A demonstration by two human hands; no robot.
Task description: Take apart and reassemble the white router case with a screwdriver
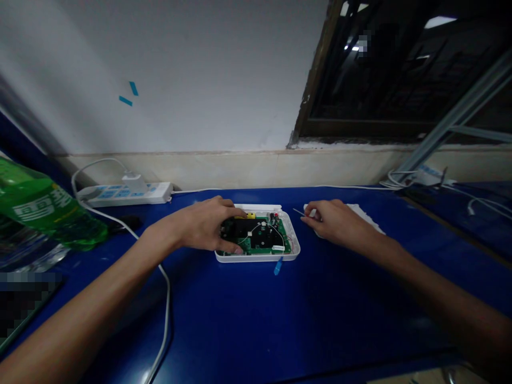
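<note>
An opened router, a white plastic case with a green circuit board and a black plate inside, lies on the blue table. My left hand grips its left end, thumb at the near edge and fingers over the far side. A thin white cable loops across the board and ends in a blue connector hanging over the near rim. To the right of the case, my right hand pinches a thin pale stick, its tip pointing toward the router. The stick's exact kind is too small to tell. Under that hand lies a white tissue or cloth.
At the back left stands a white power strip with a plugged-in adapter. Its white cable runs forward under my left forearm. A green bottle is at the far left, near a dark screen. More cables lie at the back right.
</note>
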